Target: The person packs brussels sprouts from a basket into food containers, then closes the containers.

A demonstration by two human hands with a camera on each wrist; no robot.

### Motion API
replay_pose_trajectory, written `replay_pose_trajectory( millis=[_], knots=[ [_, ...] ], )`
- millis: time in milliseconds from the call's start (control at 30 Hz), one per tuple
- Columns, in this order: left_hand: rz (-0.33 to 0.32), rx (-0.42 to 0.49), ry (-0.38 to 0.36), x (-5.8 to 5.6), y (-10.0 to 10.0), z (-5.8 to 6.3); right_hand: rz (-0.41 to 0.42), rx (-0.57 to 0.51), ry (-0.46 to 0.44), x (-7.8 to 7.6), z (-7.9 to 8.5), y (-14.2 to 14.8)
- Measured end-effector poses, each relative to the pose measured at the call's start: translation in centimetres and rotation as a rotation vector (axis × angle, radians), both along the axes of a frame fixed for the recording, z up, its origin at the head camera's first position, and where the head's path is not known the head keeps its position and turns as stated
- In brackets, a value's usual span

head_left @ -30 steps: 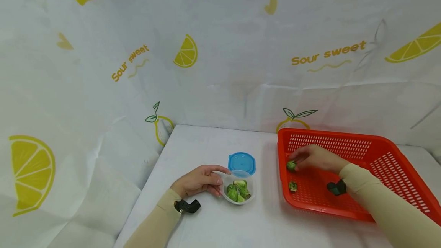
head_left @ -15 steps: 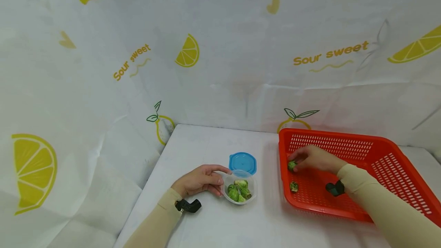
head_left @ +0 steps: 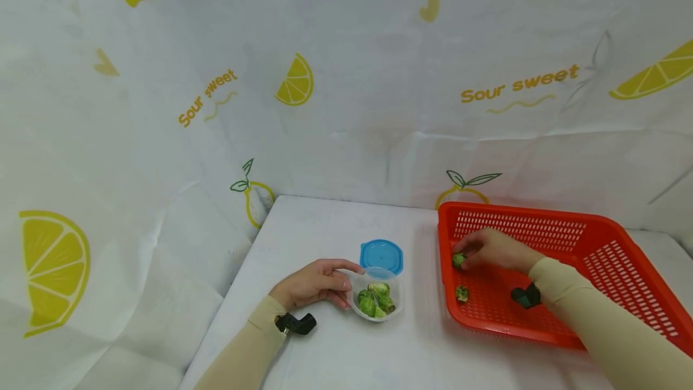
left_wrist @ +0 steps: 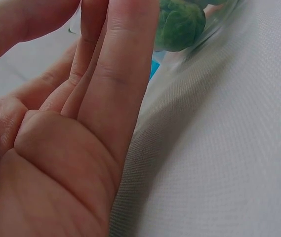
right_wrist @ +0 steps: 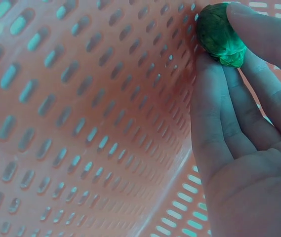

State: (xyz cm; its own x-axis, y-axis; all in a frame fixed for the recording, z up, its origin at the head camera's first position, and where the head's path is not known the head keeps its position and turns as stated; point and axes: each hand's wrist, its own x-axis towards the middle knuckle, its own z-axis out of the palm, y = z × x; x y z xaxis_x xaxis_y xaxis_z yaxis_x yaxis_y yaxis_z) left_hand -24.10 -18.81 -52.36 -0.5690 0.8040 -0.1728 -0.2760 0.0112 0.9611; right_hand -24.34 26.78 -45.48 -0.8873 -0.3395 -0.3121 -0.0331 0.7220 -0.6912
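Observation:
My left hand holds a small clear plastic container at its left side, thumb near me and index finger along the far rim. Several green Brussels sprouts lie inside it; the left wrist view shows one sprout through the wall, beyond the fingers. Over in the red basket, my right hand pinches a Brussels sprout between thumb and fingertips, close to the left wall. Nearer to me, another sprout rests on the basket floor.
A blue lid lies on the white table just behind the container, which overlaps its front edge in the head view. The basket has raised slotted walls. A white cloth with lemon prints hangs behind the table.
The head view has shifted slightly between the oldest frame and now. Both hands, the container and the sprouts stay in place.

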Motion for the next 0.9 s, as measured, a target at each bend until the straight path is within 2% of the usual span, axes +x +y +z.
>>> replay_pose_trajectory(
  millis=[233,467,700,900],
  knots=[
    [-0.001,0.003,0.001,0.0,0.0,-0.1,-0.004,0.021,0.013,0.2,0.7,0.1],
    [0.001,0.003,-0.006,-0.1,0.0,-0.1,-0.010,0.060,0.067,0.6,1.5,0.8],
    [0.004,0.009,-0.012,0.0,0.1,-0.1,-0.057,0.082,0.099,1.5,2.5,1.4],
    [0.007,0.009,-0.007,0.2,0.1,0.0,-0.058,0.073,0.123,2.3,3.1,2.0]
  ],
)
